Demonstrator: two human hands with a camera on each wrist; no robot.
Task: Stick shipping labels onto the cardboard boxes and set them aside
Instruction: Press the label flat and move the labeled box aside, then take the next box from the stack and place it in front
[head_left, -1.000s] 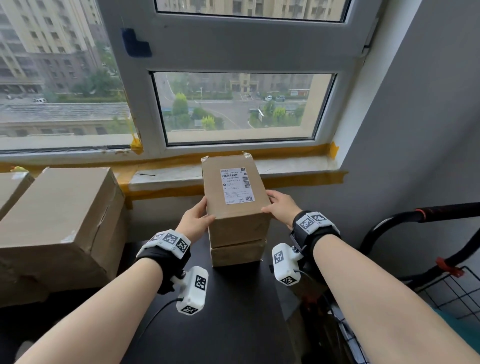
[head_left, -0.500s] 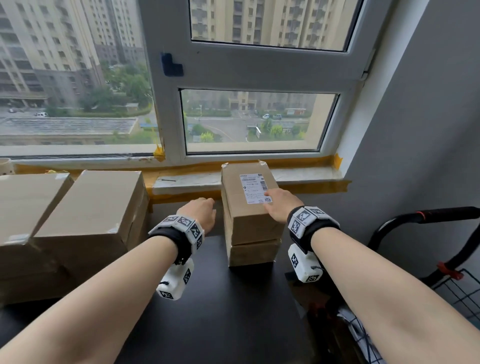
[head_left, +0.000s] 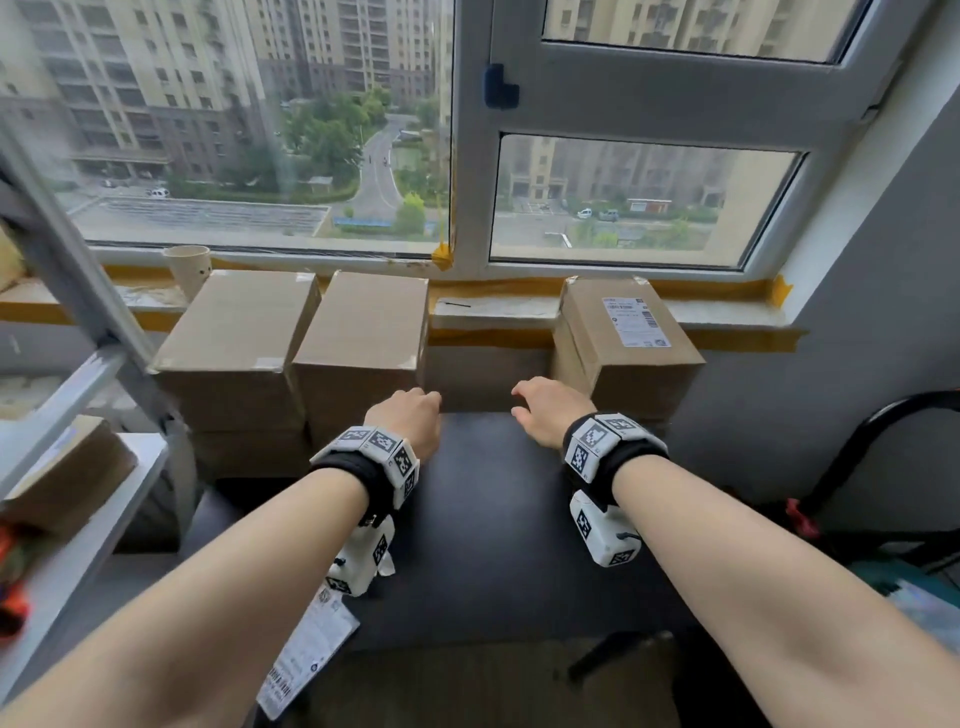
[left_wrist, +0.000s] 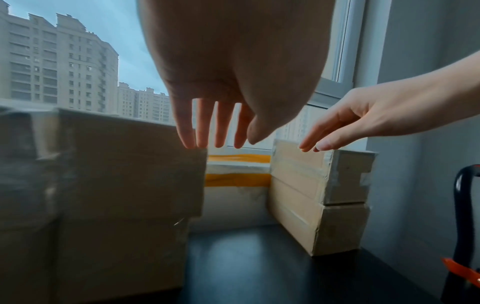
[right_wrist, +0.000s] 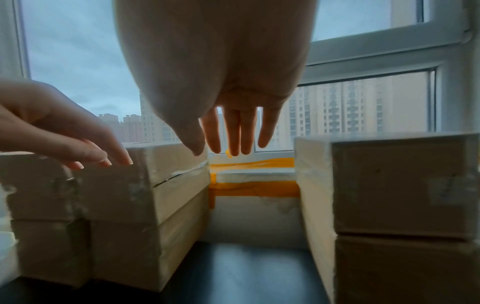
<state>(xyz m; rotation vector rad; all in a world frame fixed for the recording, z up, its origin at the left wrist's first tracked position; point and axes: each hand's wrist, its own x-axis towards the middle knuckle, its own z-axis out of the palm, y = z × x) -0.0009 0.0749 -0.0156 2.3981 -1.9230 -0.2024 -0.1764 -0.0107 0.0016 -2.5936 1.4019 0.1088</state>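
Hovering over the black table (head_left: 493, 519), both hands are out in front and holding nothing. Left hand (head_left: 408, 421) hangs with fingers straight and slightly spread, the tips right at the near top corner of the unlabeled box (head_left: 363, 322), though contact is hard to call from these angles. Right hand (head_left: 550, 410) is relaxed too, fingers loosely extended and apart from any cardboard, poised in the gap between the stacks. Over on the right, the labeled box (head_left: 623, 338) sits on top of another box, pushed up against the windowsill (head_left: 488, 306), its white shipping label (head_left: 631, 322) stuck flat on the top face. On the left stand 2 plain cardboard stacks side by side, the far-left box (head_left: 239, 322) just beside the one under the left fingertips. Loose label sheets (head_left: 306, 654) lie at the near edge of the table, beneath the left forearm. A paper cup (head_left: 188, 267) stands on the sill beyond the left stacks.
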